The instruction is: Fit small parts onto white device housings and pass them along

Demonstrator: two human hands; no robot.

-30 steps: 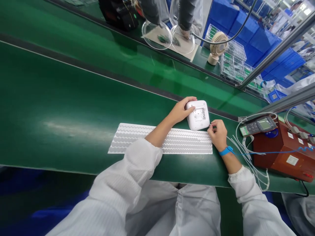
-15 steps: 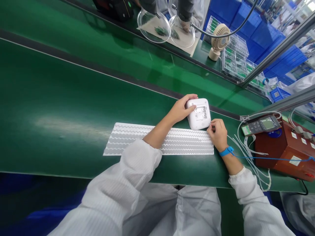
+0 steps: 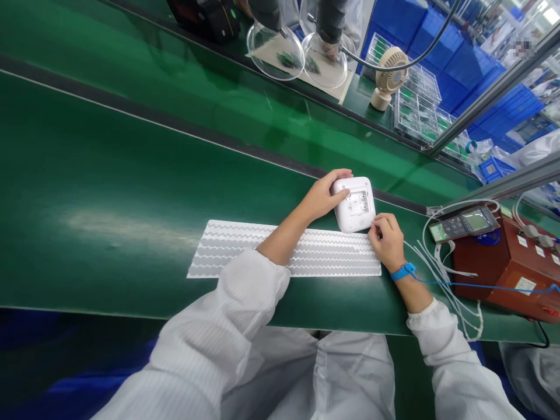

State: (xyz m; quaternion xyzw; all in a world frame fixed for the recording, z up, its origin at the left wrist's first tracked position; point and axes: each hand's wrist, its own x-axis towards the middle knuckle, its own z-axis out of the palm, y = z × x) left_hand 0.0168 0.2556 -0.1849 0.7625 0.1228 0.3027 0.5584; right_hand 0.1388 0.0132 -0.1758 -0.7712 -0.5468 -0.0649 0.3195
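Observation:
A white square plastic device (image 3: 351, 220) with rounded corners lies on the green bench, its open battery compartment facing up. My left hand (image 3: 326, 195) grips it from the left, thumb on the top face and fingers along the far edge. At its near right corner, my right hand (image 3: 387, 238) has thumb and forefinger pinched together; whatever is between them is too small to make out. A blue wrist strap (image 3: 403, 270) circles my right wrist. Under my left forearm lies a white sheet of wavy-edged strips (image 3: 332, 256), reaching almost to my right hand.
To the right stand a brown box (image 3: 490, 262), a handheld meter (image 3: 464, 224) and loose white cables (image 3: 437, 274). Beyond the belt (image 3: 245, 114) are a small fan (image 3: 389, 76), clear trays (image 3: 417, 111) with green boards, and a co-worker's sleeves (image 3: 330, 20) behind clear round discs.
The view has shifted very slightly. Both hands keep the same hold and place at the white device.

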